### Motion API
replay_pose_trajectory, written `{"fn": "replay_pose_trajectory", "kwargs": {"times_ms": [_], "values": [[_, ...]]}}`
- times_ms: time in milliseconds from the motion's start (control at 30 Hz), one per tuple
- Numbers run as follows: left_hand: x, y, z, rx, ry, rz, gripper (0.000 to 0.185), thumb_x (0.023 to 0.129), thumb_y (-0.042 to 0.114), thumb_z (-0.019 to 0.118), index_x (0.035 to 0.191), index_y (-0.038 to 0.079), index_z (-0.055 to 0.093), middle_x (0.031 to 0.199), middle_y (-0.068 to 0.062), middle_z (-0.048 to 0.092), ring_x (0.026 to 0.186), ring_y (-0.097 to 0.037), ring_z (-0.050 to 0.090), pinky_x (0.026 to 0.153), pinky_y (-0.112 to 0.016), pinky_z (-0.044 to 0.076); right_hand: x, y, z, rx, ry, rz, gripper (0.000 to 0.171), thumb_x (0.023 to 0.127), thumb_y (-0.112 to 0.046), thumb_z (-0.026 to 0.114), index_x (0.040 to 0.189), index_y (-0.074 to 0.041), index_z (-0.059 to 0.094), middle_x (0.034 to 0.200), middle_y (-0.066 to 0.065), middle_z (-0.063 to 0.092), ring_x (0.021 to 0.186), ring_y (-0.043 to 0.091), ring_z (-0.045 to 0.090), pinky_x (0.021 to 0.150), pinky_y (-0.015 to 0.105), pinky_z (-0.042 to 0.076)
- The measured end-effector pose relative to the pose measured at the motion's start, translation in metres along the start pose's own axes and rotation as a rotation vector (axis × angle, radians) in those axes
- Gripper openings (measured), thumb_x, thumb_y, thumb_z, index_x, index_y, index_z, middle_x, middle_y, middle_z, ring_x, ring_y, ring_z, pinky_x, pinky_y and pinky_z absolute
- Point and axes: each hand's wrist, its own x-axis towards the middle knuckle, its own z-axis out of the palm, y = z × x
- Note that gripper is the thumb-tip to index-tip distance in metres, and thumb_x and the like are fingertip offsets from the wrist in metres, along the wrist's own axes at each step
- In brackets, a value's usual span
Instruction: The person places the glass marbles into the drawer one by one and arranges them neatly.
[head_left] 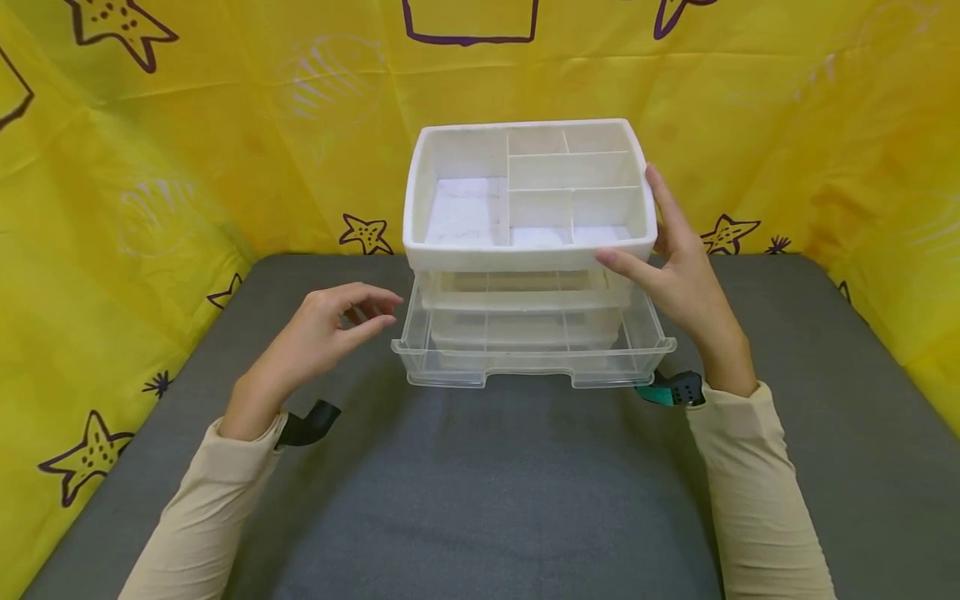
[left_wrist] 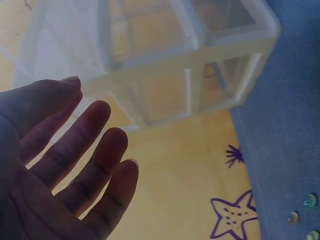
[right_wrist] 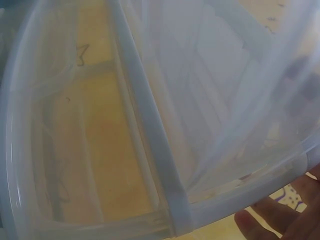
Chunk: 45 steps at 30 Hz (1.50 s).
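Observation:
A white plastic organizer point(head_left: 525, 250) stands at the back of the grey table, its open top split into several compartments. Two clear drawers sit under it. The bottom drawer point(head_left: 525, 367) is pulled out toward me. My right hand point(head_left: 678, 275) rests against the organizer's right front corner, with straight fingers along the side wall and the thumb across the front below the rim. My left hand point(head_left: 330, 329) hovers, relaxed and holding nothing, just left of the pulled-out drawer. In the left wrist view, the left hand's fingers point(left_wrist: 80, 150) spread in front of the organizer point(left_wrist: 190, 65). In the right wrist view, clear plastic point(right_wrist: 150, 125) fills the frame above a fingertip point(right_wrist: 280, 220).
The grey table top point(head_left: 480, 500) stretches toward me in front of the drawer. A yellow cloth point(head_left: 150, 167) printed with purple starfish closes off the back and both sides of the table.

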Motion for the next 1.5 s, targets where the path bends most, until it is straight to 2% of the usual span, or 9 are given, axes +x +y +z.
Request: {"fn": "replay_pose_trajectory", "kwargs": {"times_ms": [200, 567, 833, 1067, 1233, 1367, 1500], "values": [[-0.002, -0.012, 0.004, 0.018, -0.019, -0.021, 0.020, 0.092, 0.010, 0.070, 0.112, 0.010, 0.072, 0.101, -0.002, 0.074, 0.082, -0.013, 0.063, 0.072, -0.022, 0.051, 0.000, -0.001, 0.000, -0.004, 0.002, -0.007, 0.092, 0.089, -0.015, 0.073, 0.158, -0.035, 0.015, 0.157, 0.002, 0.035, 0.109, 0.019, 0.057, 0.077, 0.015, 0.054], [-0.003, -0.028, 0.010, 0.028, -0.019, -0.078, 0.022, 0.091, 0.006, 0.070, 0.113, 0.008, 0.071, 0.103, -0.005, 0.074, 0.083, -0.018, 0.065, 0.073, -0.029, 0.054, -0.001, -0.001, 0.000, 0.007, 0.003, -0.001, 0.093, 0.089, -0.015, 0.073, 0.158, -0.035, 0.015, 0.157, 0.002, 0.034, 0.110, 0.019, 0.056, 0.077, 0.015, 0.054], [-0.005, -0.042, 0.012, 0.045, -0.011, -0.092, 0.022, 0.090, 0.006, 0.071, 0.112, 0.007, 0.071, 0.101, -0.007, 0.074, 0.082, -0.017, 0.065, 0.071, -0.024, 0.052, 0.000, -0.001, 0.000, 0.008, 0.005, -0.012, 0.092, 0.090, -0.014, 0.072, 0.158, -0.034, 0.015, 0.157, 0.002, 0.034, 0.109, 0.019, 0.056, 0.078, 0.015, 0.054], [-0.008, -0.056, 0.015, 0.040, -0.034, -0.172, 0.022, 0.091, 0.006, 0.070, 0.113, 0.005, 0.071, 0.102, -0.012, 0.073, 0.085, -0.022, 0.065, 0.072, -0.021, 0.051, 0.000, 0.000, 0.000, 0.010, -0.002, -0.007, 0.092, 0.090, -0.014, 0.072, 0.159, -0.033, 0.014, 0.158, 0.002, 0.033, 0.110, 0.019, 0.056, 0.077, 0.015, 0.055], [-0.009, -0.066, 0.017, 0.053, -0.039, -0.187, 0.022, 0.091, 0.006, 0.070, 0.113, 0.004, 0.071, 0.102, -0.013, 0.073, 0.085, -0.024, 0.066, 0.072, -0.022, 0.051, 0.000, 0.000, 0.001, 0.006, -0.001, -0.005, 0.092, 0.090, -0.015, 0.072, 0.159, -0.034, 0.014, 0.158, 0.002, 0.033, 0.111, 0.019, 0.056, 0.076, 0.014, 0.055], [-0.010, -0.072, 0.018, 0.084, -0.046, -0.185, 0.022, 0.091, 0.006, 0.069, 0.113, 0.002, 0.070, 0.102, -0.014, 0.073, 0.084, -0.025, 0.067, 0.073, -0.028, 0.053, 0.000, 0.000, 0.001, 0.005, 0.001, -0.005, 0.092, 0.090, -0.015, 0.072, 0.158, -0.035, 0.014, 0.158, 0.002, 0.033, 0.110, 0.020, 0.056, 0.077, 0.015, 0.055], [-0.012, -0.078, 0.018, 0.130, -0.062, -0.177, 0.023, 0.091, 0.004, 0.068, 0.113, -0.002, 0.069, 0.102, -0.018, 0.072, 0.085, -0.029, 0.067, 0.076, -0.042, 0.054, 0.000, 0.000, 0.001, 0.012, 0.001, -0.008, 0.092, 0.090, -0.014, 0.072, 0.159, -0.033, 0.014, 0.156, 0.003, 0.035, 0.110, 0.019, 0.056, 0.076, 0.015, 0.055]]}}
